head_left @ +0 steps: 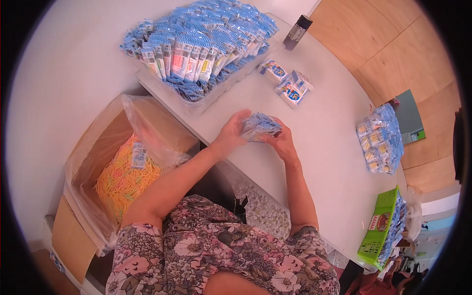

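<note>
Over the near edge of the white table (314,147), a small bunch of clear plastic packets with blue striped ends (259,126) is held between my two hands. My left hand (232,132) grips the bunch's left side, its fingers curled behind it. From the right, my right hand (282,141) closes on the other side, thumb in front. What lies inside these packets is too blurred to make out. Beyond my hands a clear plastic tub (199,104) is heaped with similar blue-ended packets (196,54), some showing pink and yellow contents.
Left of the table, a plastic-lined cardboard box (81,162) holds thin yellow, orange and pink sticks (129,179), with a packet on top. Small white boxes (291,92) and a dark-capped bottle (297,33) stand far back. Bundled packets (379,140) and a green basket (381,223) are at right.
</note>
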The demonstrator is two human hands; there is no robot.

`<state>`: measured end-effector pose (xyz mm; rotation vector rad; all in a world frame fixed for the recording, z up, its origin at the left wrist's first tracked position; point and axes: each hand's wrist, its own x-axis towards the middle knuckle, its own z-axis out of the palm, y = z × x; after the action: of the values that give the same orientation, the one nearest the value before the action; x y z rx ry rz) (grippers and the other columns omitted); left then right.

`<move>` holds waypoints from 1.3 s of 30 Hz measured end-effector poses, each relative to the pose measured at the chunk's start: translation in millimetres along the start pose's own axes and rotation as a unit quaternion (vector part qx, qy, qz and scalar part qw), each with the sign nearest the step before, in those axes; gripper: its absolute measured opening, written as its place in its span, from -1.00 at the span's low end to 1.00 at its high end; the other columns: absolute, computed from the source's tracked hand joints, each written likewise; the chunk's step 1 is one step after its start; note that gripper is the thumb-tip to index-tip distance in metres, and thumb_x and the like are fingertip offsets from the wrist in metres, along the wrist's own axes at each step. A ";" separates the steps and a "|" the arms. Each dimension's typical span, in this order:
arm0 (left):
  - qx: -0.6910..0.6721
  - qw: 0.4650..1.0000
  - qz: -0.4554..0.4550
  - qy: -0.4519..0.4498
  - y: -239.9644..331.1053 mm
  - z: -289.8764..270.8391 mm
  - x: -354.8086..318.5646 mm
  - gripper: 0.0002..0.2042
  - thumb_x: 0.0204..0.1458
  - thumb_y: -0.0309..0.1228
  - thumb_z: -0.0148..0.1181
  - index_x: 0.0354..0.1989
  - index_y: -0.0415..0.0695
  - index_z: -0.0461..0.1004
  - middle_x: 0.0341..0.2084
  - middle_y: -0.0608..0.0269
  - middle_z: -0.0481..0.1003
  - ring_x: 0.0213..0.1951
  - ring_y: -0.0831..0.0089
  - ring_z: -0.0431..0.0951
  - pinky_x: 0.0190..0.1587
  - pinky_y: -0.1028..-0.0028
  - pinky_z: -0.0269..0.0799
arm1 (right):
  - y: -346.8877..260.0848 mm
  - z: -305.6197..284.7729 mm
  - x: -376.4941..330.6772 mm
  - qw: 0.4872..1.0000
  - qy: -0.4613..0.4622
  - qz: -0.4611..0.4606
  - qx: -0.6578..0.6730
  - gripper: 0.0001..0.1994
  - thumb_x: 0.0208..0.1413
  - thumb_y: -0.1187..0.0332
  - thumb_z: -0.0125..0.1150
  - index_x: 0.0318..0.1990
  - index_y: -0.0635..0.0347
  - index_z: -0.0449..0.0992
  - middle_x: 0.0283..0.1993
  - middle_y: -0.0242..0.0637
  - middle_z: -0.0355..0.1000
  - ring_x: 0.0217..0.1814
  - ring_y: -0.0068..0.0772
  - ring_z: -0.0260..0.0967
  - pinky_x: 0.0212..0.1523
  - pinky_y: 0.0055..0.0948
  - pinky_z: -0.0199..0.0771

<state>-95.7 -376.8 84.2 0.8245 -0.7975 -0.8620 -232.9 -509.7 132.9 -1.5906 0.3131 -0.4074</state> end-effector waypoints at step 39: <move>0.147 0.986 -0.056 0.054 25.0 -1.1 4.7 -0.65 0.15 -0.49 -0.02 0.10 -0.17 0.14 -0.20 0.10 0.46 -0.16 0.50 0.45 -0.07 0.52 0.35 | -22.9 18.2 9.6 0.947 0.025 0.064 -0.313 -0.64 -0.28 0.38 0.38 -0.25 0.34 0.51 -0.36 -0.33 0.51 -0.33 -0.61 0.40 -0.29 -0.53 0.44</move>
<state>-84.9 -370.5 106.3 1.1762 -0.7982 -0.8009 -217.3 -496.2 155.8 -2.1669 0.6267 -0.2552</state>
